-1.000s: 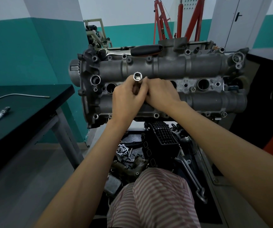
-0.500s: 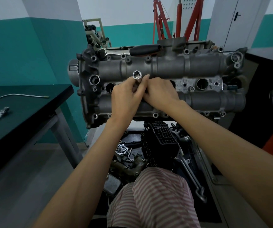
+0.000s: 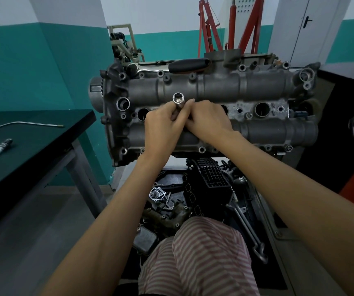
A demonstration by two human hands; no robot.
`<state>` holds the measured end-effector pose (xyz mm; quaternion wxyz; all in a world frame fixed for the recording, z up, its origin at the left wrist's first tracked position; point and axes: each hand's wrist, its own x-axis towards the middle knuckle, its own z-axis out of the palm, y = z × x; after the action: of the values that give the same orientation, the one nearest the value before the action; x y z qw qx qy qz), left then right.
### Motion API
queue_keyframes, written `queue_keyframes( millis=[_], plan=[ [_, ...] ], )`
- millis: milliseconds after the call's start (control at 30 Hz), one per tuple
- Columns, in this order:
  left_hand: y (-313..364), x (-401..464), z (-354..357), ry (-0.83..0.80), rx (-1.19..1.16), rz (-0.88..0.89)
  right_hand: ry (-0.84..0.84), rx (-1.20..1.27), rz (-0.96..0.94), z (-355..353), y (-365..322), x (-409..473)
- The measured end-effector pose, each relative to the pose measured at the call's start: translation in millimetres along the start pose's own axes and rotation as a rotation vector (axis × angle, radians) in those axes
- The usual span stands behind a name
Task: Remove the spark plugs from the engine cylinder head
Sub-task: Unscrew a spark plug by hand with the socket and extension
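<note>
**Both hands on a socket at the cylinder head**

While the cylinder head (image 3: pixel 210 110) stands on edge in the middle of the view, both hands meet at its central row of plug holes. Fingers of the left hand (image 3: pixel 163 129) curl round a shiny metal socket (image 3: pixel 178 101), whose open end points up toward the camera. Just beside it, touching, the right hand (image 3: pixel 208 121) has its fingers bent in against the same socket from the right; how firmly it holds cannot be told, because the left hand covers the contact. Whatever sits below the socket is hidden by the hands, so no plug can be seen there.

To the left of the hands one round plug hole (image 3: pixel 143 114) is open, and to the right another open hole (image 3: pixel 261 109) shows in the same row. Along the far top edge of the head lies a ratchet (image 3: pixel 171 66) with a black handle.

At the left, a dark counter (image 3: pixel 43 146) carries one spark plug (image 3: pixel 2 147) lying on its side, well apart from the head, and a thin bent metal tube (image 3: pixel 22 123) farther back. Near the bottom of the view, below the head, loose engine parts (image 3: pixel 193 193) are heaped, with a long wrench (image 3: pixel 249 225) to their right. Red lifting-frame legs (image 3: pixel 210 28) stand behind the head against the far wall.
</note>
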<state>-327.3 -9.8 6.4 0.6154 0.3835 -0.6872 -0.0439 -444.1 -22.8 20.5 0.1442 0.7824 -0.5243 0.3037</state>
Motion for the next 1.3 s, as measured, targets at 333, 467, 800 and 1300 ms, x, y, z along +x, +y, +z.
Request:
queue_keyframes(
  millis=[333, 467, 800, 1300],
  plan=[
    [0.2, -2.2, -2.7, -0.053, 0.033, -0.018, 0.004, 0.100, -0.014, -5.2, -1.9, -3.2],
    [0.0, 0.8, -1.1, -0.021, -0.017, -0.027, 0.014, 0.017, -0.012, -2.8, -0.8, -2.1],
    [-0.6, -3.9, -2.9, -0.051, 0.029, -0.012, 0.009, 0.054, -0.044, -2.6, -2.4, -4.1],
    [-0.5, -1.6, -1.9, -0.035, 0.021, -0.021, 0.024, 0.027, -0.066, -0.9, -1.3, -2.9]
  ],
)
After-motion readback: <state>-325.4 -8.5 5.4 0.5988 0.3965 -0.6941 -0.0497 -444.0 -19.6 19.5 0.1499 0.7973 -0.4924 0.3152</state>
